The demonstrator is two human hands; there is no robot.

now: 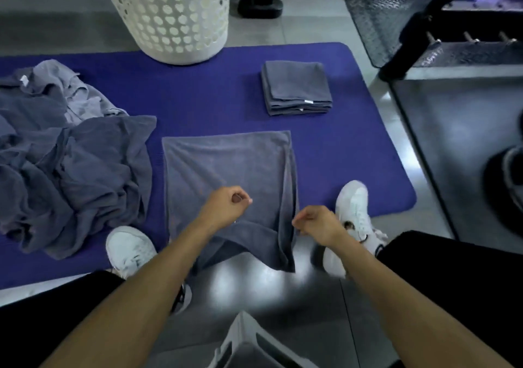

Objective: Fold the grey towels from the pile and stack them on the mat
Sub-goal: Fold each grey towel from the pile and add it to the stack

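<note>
Grey towel (226, 166): on the purple mat (198, 96), near edge lifted; my left hand (226, 205) and right hand (317, 223), fingers curled, pinch it. Towel pile (65, 147) left; folded stack (295, 87) beyond.

One basket (169, 14), two shoes (130, 248), one mat (212, 98)

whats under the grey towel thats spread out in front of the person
The spread grey towel lies mostly on the purple foam mat; its near end hangs over shiny grey floor. Anything beneath the cloth is hidden.
</note>
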